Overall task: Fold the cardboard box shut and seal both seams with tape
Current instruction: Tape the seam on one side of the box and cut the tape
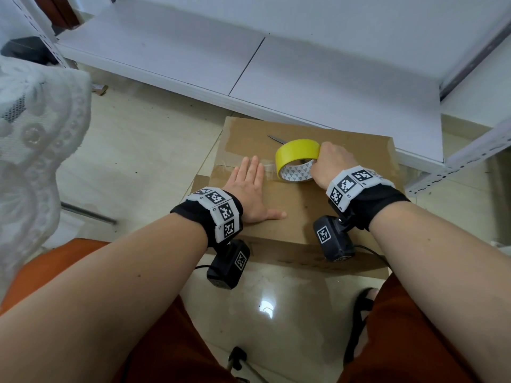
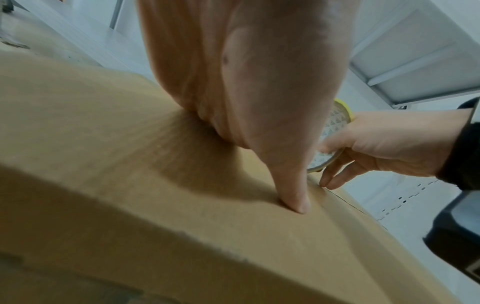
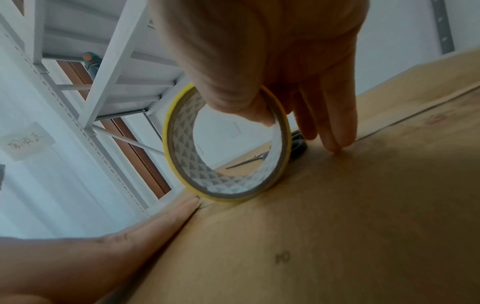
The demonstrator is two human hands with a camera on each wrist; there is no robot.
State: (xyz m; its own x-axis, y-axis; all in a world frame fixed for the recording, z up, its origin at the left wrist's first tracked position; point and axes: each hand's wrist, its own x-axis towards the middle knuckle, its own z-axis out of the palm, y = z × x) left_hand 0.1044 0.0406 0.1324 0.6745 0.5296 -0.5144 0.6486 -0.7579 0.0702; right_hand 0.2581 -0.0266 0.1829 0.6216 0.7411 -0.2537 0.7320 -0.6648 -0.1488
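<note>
Box [image 1: 304, 205] sits on the floor [image 1: 138, 161] with flaps folded shut. Your left hand [image 1: 250, 186] lies flat, fingers straight, pressing the clear tape end down near the box's left edge. Your right hand [image 1: 330, 164] is clamped on the yellow tape roll [image 1: 297, 158], thumb through the core, roll standing on the centre seam. Only a short strip is down; I'd say the run toward the right edge is still to do. Scissors [image 1: 276, 139] lie by the far edge, behind the roll. Cutting is left, second seam too.
</note>
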